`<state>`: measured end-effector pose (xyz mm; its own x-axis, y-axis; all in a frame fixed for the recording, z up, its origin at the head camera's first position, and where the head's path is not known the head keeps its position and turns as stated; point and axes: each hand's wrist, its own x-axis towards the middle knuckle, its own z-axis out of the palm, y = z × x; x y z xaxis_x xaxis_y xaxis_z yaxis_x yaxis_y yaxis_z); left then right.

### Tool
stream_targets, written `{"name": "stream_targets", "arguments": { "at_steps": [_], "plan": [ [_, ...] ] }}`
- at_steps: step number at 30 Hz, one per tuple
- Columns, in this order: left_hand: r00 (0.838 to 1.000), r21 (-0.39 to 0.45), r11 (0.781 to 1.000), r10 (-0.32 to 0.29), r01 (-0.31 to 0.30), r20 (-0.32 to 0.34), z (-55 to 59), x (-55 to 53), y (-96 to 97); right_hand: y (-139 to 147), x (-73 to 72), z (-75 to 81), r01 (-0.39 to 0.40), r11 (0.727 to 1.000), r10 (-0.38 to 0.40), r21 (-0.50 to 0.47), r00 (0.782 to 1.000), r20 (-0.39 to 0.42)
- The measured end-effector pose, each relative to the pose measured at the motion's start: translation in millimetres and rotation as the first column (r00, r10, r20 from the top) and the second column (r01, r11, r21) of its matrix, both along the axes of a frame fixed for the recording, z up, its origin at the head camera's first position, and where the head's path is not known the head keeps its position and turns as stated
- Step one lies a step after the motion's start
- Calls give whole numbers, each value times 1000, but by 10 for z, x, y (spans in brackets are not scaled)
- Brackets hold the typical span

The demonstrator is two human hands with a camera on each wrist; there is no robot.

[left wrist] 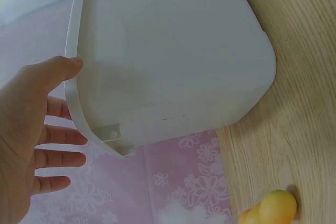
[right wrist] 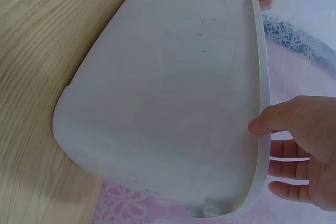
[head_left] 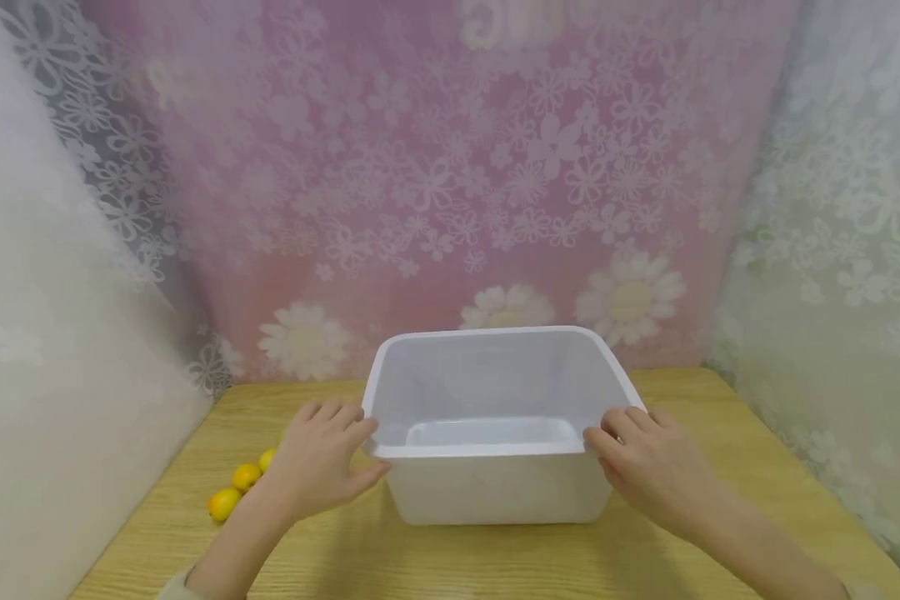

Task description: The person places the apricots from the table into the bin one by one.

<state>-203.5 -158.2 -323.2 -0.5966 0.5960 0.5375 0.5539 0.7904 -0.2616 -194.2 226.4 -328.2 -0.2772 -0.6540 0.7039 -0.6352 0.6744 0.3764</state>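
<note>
1. The white tub (head_left: 495,492) rests on the surface (head_left: 450,571), right of yellow fruits (head_left: 246,477).
2. The left grip (head_left: 318,458) pinches its rim (head_left: 487,451) at the near left.
3. The right grip (head_left: 648,462) pinches it near right.

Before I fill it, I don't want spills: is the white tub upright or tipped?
Upright: the white tub has its opening facing up, base toward the table.

flower-printed coverings (head_left: 435,133) on three sides of a wood-grain table (head_left: 457,562) show a booth-like nook.

White tub (head_left: 495,490), yellow-orange fruits (head_left: 246,477), tan wood-grained tabletop (head_left: 450,567), pink backdrop (head_left: 450,125) with white floral pattern
</note>
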Motion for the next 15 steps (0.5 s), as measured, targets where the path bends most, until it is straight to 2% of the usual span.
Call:
{"name": "stream_targets", "arguments": {
  "at_steps": [12,15],
  "plan": [
    [997,14,999,-51,52,-49,-36,158,-71,-40,147,17,-75,997,74,-28,997,-34],
    [996,21,998,-62,63,-68,-38,180,-86,-22,168,6,-73,997,73,-25,997,-13]
  ]
}}
